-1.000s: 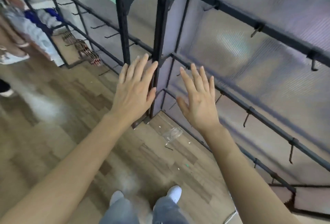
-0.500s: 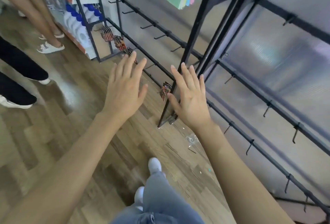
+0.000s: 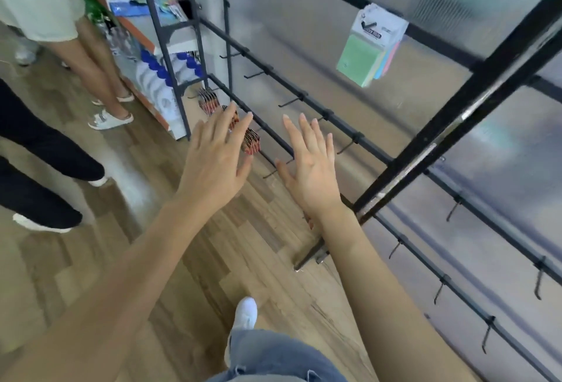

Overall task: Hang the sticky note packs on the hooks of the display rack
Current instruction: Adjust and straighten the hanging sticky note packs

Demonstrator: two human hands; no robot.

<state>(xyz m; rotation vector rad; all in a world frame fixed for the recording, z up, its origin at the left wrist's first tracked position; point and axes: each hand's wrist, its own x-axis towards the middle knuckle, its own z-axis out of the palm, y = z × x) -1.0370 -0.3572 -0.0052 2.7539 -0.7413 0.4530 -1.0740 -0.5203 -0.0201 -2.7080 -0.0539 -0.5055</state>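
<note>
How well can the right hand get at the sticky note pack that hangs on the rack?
Probably yes. The right hand is open and empty, and the sticky note pack hangs above it. Nothing stands in front of the pack: the bars lie behind, and the black post is off to the right.

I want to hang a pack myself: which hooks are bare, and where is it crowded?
Bare hooks line the middle rail, below and left of the hung sticky note pack, and the rails right of the black post. The bottom rail beyond the left hand is crowded with red packets.
</note>
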